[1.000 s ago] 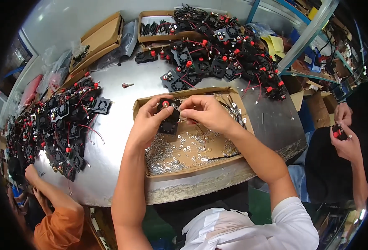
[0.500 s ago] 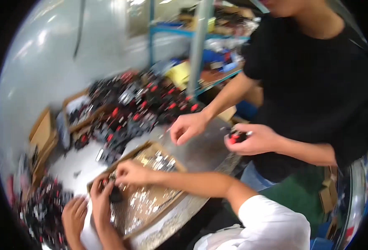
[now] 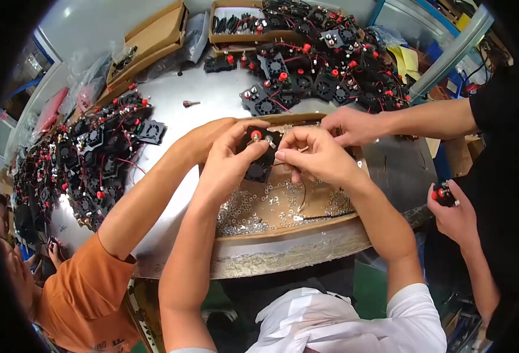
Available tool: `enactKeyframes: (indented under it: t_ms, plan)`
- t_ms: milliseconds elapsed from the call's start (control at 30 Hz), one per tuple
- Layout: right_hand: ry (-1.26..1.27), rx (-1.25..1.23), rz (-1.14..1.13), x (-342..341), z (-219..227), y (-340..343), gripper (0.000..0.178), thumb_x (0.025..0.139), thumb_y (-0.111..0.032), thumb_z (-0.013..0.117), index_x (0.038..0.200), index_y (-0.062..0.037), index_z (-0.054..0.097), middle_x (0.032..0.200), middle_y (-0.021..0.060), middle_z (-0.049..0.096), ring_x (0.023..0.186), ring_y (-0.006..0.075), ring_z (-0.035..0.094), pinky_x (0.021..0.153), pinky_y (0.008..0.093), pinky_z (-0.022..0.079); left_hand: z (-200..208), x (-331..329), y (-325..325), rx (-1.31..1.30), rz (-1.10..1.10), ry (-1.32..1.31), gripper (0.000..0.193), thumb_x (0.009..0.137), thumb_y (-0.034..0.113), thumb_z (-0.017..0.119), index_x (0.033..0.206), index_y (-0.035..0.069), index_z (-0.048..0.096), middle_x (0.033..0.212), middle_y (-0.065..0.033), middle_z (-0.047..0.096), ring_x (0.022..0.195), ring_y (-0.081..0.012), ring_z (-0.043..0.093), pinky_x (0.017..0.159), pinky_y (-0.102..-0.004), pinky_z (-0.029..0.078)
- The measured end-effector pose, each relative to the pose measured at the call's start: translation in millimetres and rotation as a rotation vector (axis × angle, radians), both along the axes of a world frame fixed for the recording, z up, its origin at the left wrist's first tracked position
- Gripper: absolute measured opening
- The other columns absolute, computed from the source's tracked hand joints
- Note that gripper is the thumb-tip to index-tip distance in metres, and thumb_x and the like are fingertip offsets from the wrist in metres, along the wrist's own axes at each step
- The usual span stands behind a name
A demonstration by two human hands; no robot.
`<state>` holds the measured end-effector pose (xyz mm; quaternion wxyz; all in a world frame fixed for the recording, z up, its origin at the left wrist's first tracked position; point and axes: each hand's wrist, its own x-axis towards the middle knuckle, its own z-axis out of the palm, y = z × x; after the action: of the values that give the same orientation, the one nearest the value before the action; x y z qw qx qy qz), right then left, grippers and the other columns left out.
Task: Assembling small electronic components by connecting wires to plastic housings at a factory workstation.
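My left hand (image 3: 227, 167) is closed around a small black fan unit (image 3: 258, 172) above a shallow cardboard box (image 3: 283, 232). A red terminal post (image 3: 256, 136) and a silver post stand on the unit's top, facing up. My right hand (image 3: 324, 159) is pinched beside the silver post; what its fingertips hold is too small to make out. Under those fingers hangs a thin dark wire (image 3: 303, 197), with a pale lug near its lower end. Many small silver washers and nuts (image 3: 242, 212) lie loose in the box.
Fan units with red posts are heaped at the left (image 3: 89, 153) and back (image 3: 324, 76). An orange-sleeved person's arm (image 3: 159, 182) reaches in behind my left hand. A black-sleeved person's hand (image 3: 353, 125) is at the box; their other hand (image 3: 456, 217) holds a red-and-black part.
The view has swung right and come level, shifting the whole scene. The black-sleeved person's hand has moved from over the table to the box. Both my hands stay together at the fan unit.
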<state>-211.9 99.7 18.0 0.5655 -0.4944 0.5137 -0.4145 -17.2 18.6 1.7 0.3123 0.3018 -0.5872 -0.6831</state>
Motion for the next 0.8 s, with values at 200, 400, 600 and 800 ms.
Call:
enactKeyframes:
  t_ms: [200, 400, 600, 800]
  plan:
    - [0.264, -0.287, -0.029, -18.1, 45.4, 26.3, 0.018, 0.097, -0.010, 0.060, 0.112, 0.0010, 0.063, 0.088, 0.0049, 0.068, 0.073, 0.0082, 0.065, 0.053, 0.0185, 0.047, 27.9, 8.1, 9.9, 0.019, -0.057, 0.288, 0.036, 0.090, 0.008, 0.065, 0.126, 0.002, 0.060, 0.104, -0.0029, 0.066, 0.090, -0.0088, 0.063, 0.081, -0.0240, 0.053]
    - [0.317, -0.224, -0.108, -25.6, 27.3, 32.5, 0.023, 0.102, -0.010, 0.048, 0.119, -0.0017, 0.062, 0.081, 0.0011, 0.063, 0.064, 0.0038, 0.055, 0.055, 0.0151, 0.044, 21.5, 12.8, -0.3, 0.084, -0.093, 0.477, 0.039, 0.089, 0.008, 0.065, 0.127, 0.002, 0.060, 0.104, -0.0044, 0.067, 0.092, -0.0103, 0.065, 0.084, -0.0261, 0.054]
    - [0.788, -0.378, 0.150, -2.1, -8.1, 35.6, 0.020, 0.087, -0.003, 0.062, 0.106, 0.0002, 0.064, 0.088, 0.0144, 0.063, 0.077, 0.0254, 0.062, 0.070, 0.0358, 0.049, 21.8, 11.0, 4.2, -0.020, -0.101, 0.391, 0.038, 0.090, 0.009, 0.066, 0.127, 0.004, 0.061, 0.100, -0.0023, 0.067, 0.088, -0.0104, 0.066, 0.078, -0.0258, 0.056]
    - [0.830, -0.448, 0.270, 17.9, -15.2, 31.2, 0.018, 0.084, -0.005, 0.066, 0.102, -0.0014, 0.064, 0.098, 0.0168, 0.064, 0.089, 0.0363, 0.065, 0.077, 0.0426, 0.051, 26.7, 11.1, 5.5, -0.024, -0.147, 0.318, 0.044, 0.088, 0.013, 0.062, 0.130, 0.000, 0.057, 0.105, -0.0044, 0.064, 0.093, -0.0090, 0.062, 0.083, -0.0234, 0.052]
